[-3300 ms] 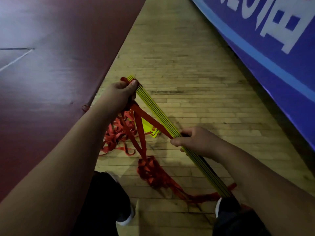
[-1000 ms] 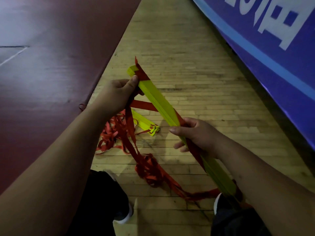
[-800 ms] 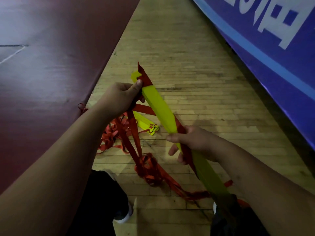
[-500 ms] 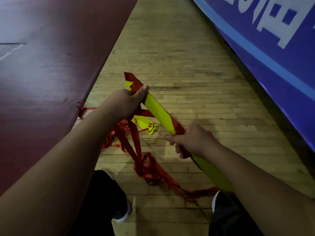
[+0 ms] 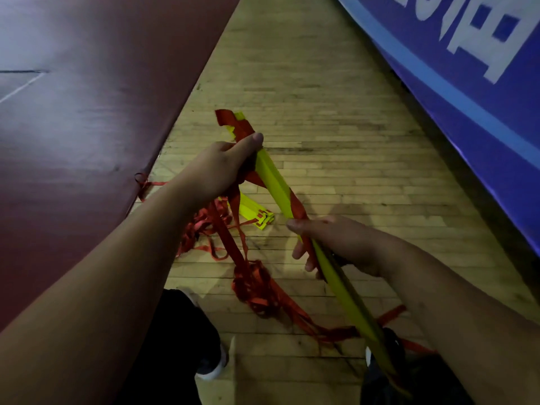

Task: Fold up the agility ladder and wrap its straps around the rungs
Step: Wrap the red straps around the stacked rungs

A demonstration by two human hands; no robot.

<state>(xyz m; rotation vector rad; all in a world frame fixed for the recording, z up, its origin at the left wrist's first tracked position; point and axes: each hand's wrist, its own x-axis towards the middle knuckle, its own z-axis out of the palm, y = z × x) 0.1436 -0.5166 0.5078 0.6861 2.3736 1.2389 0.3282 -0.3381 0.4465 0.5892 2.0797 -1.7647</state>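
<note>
- Left hand (image 5: 225, 165) grips the far end of the stacked yellow rungs (image 5: 274, 185), thumb on top.
- Right hand (image 5: 336, 244) grips the stack mid-length, pinching a red strap (image 5: 296, 206) wound across it.
- Stack held diagonally above wooden floor (image 5: 336, 141).
- Loose straps (image 5: 257, 285) tangled on floor below.

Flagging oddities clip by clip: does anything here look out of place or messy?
Yes. Some loose rungs lie on the floor, apart from the bundle that the left hand and right hand grip. The red straps sit in a tangled heap below, only one strand crossing the bundle.
</note>
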